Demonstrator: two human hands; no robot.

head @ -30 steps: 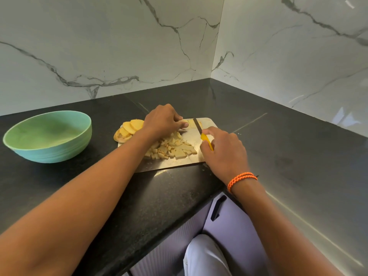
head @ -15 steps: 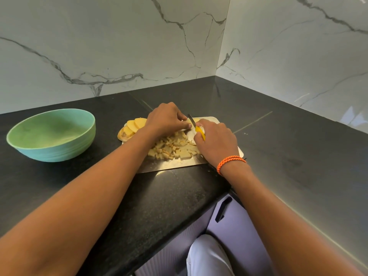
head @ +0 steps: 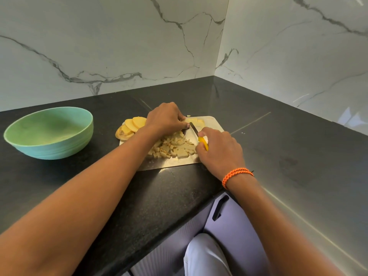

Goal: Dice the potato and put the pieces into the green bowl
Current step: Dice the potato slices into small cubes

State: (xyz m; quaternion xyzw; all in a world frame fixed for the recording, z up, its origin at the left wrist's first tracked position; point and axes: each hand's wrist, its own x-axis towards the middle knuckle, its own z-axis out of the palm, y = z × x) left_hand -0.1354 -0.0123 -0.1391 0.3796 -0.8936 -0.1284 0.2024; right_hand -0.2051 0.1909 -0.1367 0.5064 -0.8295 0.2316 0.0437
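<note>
A metal cutting board (head: 214,124) lies on the black counter. A heap of diced potato pieces (head: 173,147) covers its middle, and round potato slices (head: 131,125) are stacked at its left end. My left hand (head: 166,119) is curled over potato strips (head: 196,121) at the board's far edge, holding them down. My right hand (head: 220,150) grips a yellow-handled knife (head: 199,136), whose blade points toward my left fingertips. The green bowl (head: 49,133) stands to the left, with nothing visible inside.
Marble walls meet in a corner behind the board. The counter's front edge runs diagonally below my arms, above a lilac cabinet with a dark handle (head: 219,208). An orange cord bracelet (head: 237,175) circles my right wrist.
My right hand has pulled the knife back a little toward me and to the right, baring more of the blade. My left hand has stayed on the strips.
</note>
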